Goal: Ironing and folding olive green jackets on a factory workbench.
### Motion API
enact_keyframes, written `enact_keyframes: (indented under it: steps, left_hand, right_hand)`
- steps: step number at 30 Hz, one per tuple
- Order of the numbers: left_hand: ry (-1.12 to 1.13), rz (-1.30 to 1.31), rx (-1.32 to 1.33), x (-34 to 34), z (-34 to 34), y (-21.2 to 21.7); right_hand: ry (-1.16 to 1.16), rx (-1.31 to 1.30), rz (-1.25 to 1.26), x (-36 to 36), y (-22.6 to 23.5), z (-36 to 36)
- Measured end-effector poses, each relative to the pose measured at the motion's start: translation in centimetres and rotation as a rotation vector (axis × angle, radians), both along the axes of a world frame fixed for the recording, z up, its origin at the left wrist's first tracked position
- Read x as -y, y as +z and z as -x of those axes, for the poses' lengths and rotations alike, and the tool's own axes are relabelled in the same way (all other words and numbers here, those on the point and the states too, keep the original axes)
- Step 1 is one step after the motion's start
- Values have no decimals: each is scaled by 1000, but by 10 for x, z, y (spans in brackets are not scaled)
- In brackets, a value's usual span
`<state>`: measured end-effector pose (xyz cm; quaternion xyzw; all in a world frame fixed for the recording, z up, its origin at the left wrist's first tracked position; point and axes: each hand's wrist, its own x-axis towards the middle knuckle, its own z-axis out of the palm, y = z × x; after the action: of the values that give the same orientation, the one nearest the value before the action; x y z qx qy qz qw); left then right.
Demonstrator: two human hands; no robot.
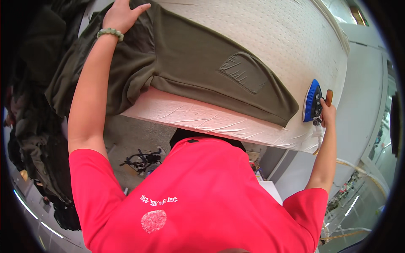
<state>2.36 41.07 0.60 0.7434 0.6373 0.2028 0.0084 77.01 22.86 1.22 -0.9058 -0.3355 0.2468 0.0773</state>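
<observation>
A dark olive sweatshirt or similar garment (190,55) lies over a white padded ironing table (287,38), one sleeve stretched to the right with an oval patch (242,72) sewn near its end. On the garment's body at the upper left rests my left hand (122,16), thumb spread out; its fingertips run past the picture's upper edge. Around that wrist is a green bead bracelet (110,33). At the table's right end my right hand (328,113) grips the brown handle of an iron (313,101) with a blue sole cover, apart from the sleeve's cuff.
Dark garments (36,126) hang in a heap left of the table. A pale hose or cord (318,141) trails from the iron past the table's right corner. Grey panels (358,84) stand beyond that side. Below the near edge, a dark object (143,162) lies on the floor.
</observation>
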Motion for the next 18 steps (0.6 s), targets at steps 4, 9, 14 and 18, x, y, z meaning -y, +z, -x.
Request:
enact_keyframes:
  steps: [4,9,14,18]
  left_hand:
    - [41,10,-211,-26,-11,-35]
    - [123,351,-441,-41,-20,-12]
    - [-13,106,-261,-22,-55,71]
    - [-351,-309,48,-24,-150,212]
  right_hand:
    - [172,116,4,13,-9,-14]
    - [286,307,-48,14,-15,-6]
    - [217,309,-60,11,11,23]
    - [233,346,-119,16,6,16]
